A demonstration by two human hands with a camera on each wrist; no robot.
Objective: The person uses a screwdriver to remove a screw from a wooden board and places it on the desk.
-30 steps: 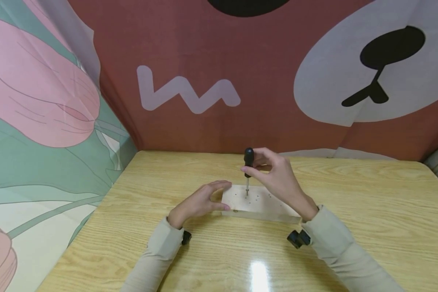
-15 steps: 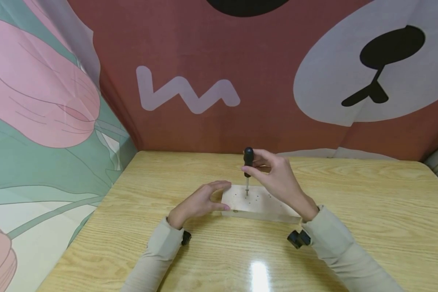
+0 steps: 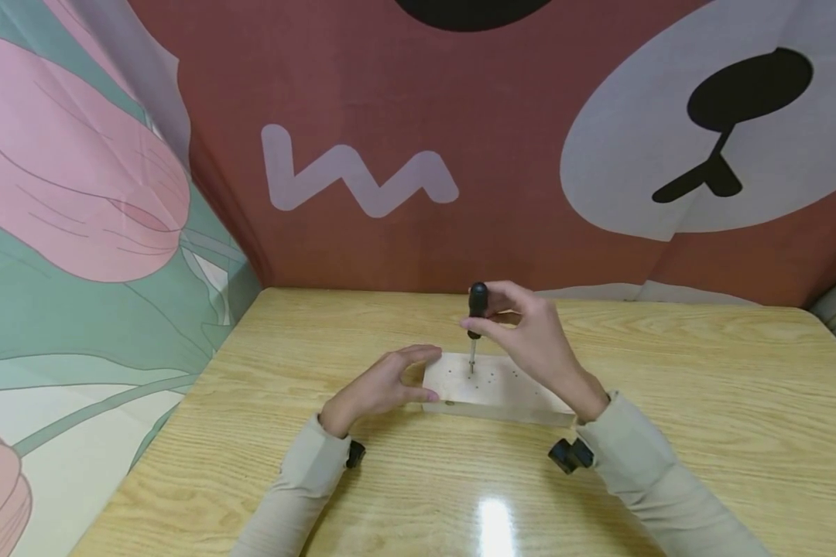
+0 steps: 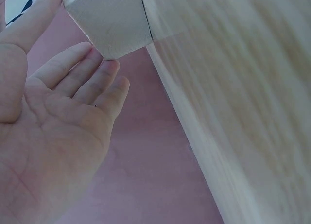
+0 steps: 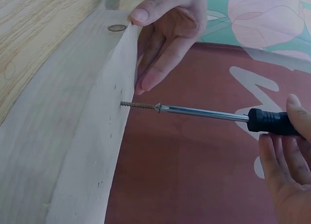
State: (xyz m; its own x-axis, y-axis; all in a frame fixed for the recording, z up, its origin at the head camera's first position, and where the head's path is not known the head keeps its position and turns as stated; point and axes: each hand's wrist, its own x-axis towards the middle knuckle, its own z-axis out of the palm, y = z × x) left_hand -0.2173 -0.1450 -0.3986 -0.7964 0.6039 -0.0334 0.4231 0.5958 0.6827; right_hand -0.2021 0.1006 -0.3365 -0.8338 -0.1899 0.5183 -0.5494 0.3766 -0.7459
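Behind the work hangs a red printed backdrop, and before it we see the wood-grain tabletop, both as they were half a second ago. Wooden board: pale and block-like, with crisp edges and a dark-rimmed oval mark on its near side, it lies flat on the tabletop, and we detect no shift in its place. Left hand: the fingers and thumb grip the board's left end, at its far and near edges, just as before. Right hand: the fingers and thumb pinch the screwdriver by its black handle and have moved slightly with it. In the head view we note the one clear change, the top of the handle now leaning a little further right, while the tip stays at the head of the screw; we take this for a small turn or readjustment, with no visible gain in depth. Slender, brownish and threaded, the screw stands out from the board's upper face with much of its thread exposed, so we judge it far from fully driven. Holes: the smallest features, dark specks scattered about the screw; how deep they run, we cannot tell
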